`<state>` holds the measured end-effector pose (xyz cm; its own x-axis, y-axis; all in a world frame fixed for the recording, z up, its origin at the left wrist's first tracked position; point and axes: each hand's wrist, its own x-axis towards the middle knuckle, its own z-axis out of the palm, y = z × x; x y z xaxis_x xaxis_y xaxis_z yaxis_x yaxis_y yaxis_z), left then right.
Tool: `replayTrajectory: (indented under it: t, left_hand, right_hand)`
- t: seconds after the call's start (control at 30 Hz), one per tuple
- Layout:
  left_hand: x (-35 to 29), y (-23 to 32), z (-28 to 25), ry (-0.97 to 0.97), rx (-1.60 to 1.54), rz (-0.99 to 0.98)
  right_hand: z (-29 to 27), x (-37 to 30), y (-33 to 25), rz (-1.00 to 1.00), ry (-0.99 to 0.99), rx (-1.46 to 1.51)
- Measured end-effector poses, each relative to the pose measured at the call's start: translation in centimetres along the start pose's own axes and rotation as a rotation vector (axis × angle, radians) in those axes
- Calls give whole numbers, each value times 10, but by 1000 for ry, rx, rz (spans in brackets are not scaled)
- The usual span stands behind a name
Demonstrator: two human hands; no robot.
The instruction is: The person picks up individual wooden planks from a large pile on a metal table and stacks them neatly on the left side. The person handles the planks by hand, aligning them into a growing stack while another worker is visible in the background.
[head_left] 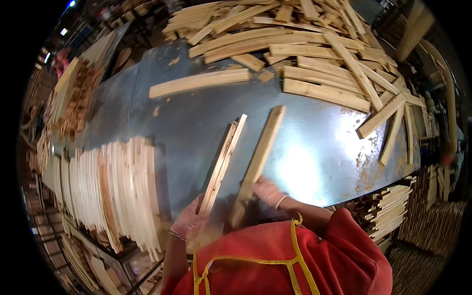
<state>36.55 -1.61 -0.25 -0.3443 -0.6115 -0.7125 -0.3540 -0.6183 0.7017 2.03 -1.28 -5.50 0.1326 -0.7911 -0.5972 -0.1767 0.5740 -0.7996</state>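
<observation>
In my left hand, which wears a pale glove, is a pair of narrow wooden strips held side by side on edge, pointing away from me over the metal tabletop. My right hand, gloved too, grips a single wooden board near its close end, a short gap to the right of the strips. That board slants up and to the right, its near end slightly blurred. Some fingers of both hands are hidden behind the wood.
Left of my hands lies a row of pale strips packed side by side. A lone board rests farther off. Loose boards are heaped along the far and right sides. More wood is stacked below the table's right edge.
</observation>
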Motion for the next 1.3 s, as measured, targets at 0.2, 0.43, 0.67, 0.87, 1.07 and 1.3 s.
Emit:
replayTrajectory:
  t: [0.2, 0.43, 0.67, 0.87, 1.07, 1.3]
  left_hand:
    - [11, 26, 29, 513, 748, 104]
    - [5, 21, 20, 814, 963, 95]
    - [-17, -68, -74, 1239, 1398, -193]
    - [39, 37, 19, 796, 1430, -174]
    - [125, 81, 152, 475, 1293, 442]
    - [163, 142, 280, 200, 1333, 575]
  right_hand:
    - [170, 39, 25, -309, -622, -702]
    - [75, 29, -31, -352, -479, -467]
    - [-229, 18, 15, -120, 831, -208]
    - [-436, -60, 62, 453, 1458, -298]
    - [-331, -68, 12, 302, 1110, -100]
    - [-332, -35, -13, -328, 541, -922]
